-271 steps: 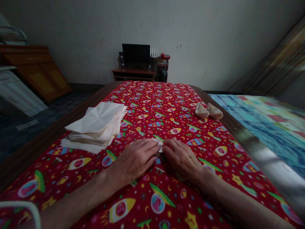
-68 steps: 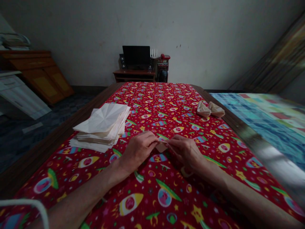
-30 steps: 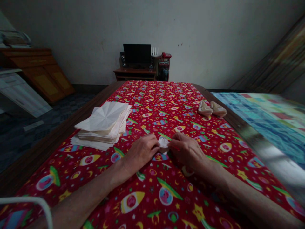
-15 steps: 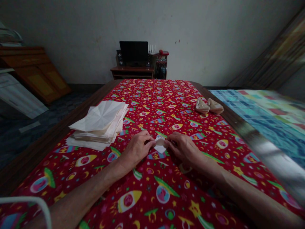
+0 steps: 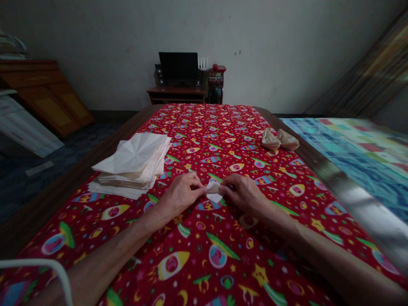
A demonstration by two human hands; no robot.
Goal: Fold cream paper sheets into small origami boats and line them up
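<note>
A small white folded paper (image 5: 214,192) lies between my hands, low over the red patterned tablecloth (image 5: 204,229). My left hand (image 5: 187,189) pinches its left corner between thumb and fingers. At the right corner, my right hand (image 5: 241,190) is closed in a similar pinch. The paper's lower part comes to a point toward me, and a fold shows across its middle. To the left sits a stack of creased pale paper sheets (image 5: 134,163), the top one marked with radiating folds. Folded paper pieces (image 5: 279,140) stand together at the right, beyond my right hand.
The table's dark wooden edge (image 5: 314,163) runs along the right, with a colourful bedspread (image 5: 353,148) beyond. A monitor (image 5: 179,66) on a small desk stands against the far wall. A pale curved tube (image 5: 57,267) crosses the lower left corner. Wooden cabinet (image 5: 47,95) at far left.
The paper's middle looks flatter, with a crosswise fold where its opening showed before. Both hands keep their pinch at its corners. The camera view has shifted slightly.
</note>
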